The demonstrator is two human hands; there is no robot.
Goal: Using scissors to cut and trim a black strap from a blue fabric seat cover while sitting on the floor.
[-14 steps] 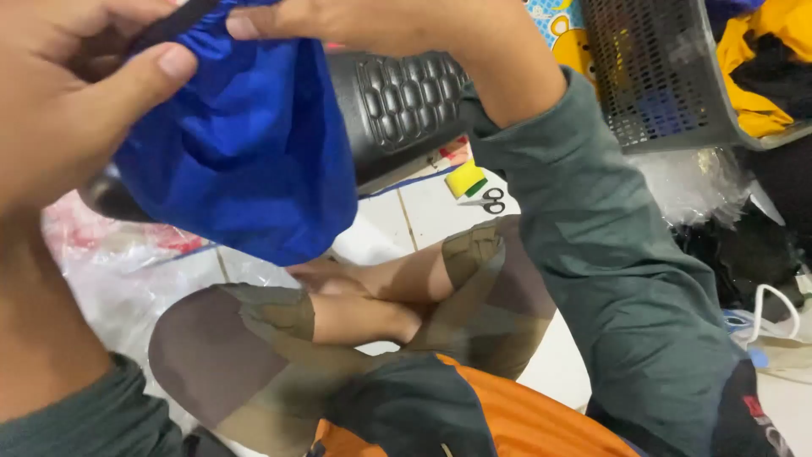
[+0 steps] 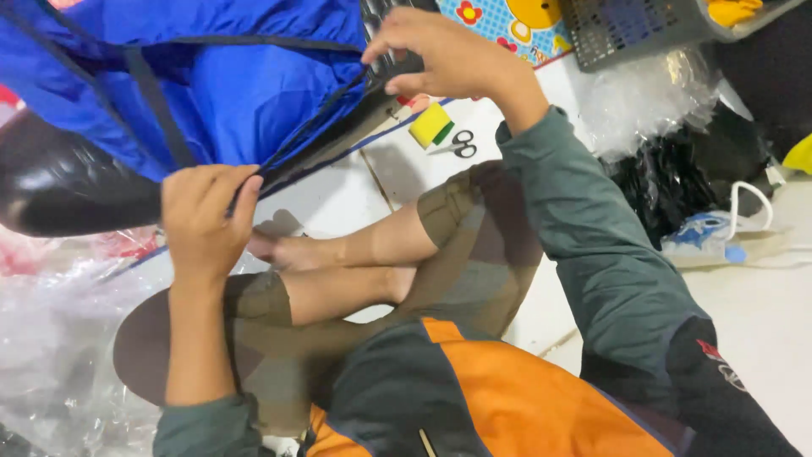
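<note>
plastic sheet: clear, crumpled, on the floor at far left, with a red patch showing under it.

black bag: glossy, rounded, lying below the blue cloth at left.

blue cloth: shiny fabric with dark binding, held up across the upper left; its dark edge strip runs taut on a slant from the left hand up to the right hand.

left hand: fingers clenched on the lower end of the edge strip, thumb pressed against it; green sleeve at the wrist.

legs: person's own, crossed on the white tiled floor, in olive shorts, bare feet tucked under.

jacket: orange and dark, at bottom centre.

right hand: fingers pinching the upper end of the edge strip, above the floor; green sleeve slanting down to the right.

sponge: yellow and green, on the floor just beside small scissors.

mat: bright, patterned with flowers, at top centre.

basket: grey, perforated, tilted, at top right, with a yellow item inside.

plastic wrap: clear, bunched, below the basket; dark bags near it.

white cord: looped, at far right by a blue and white item.
</note>
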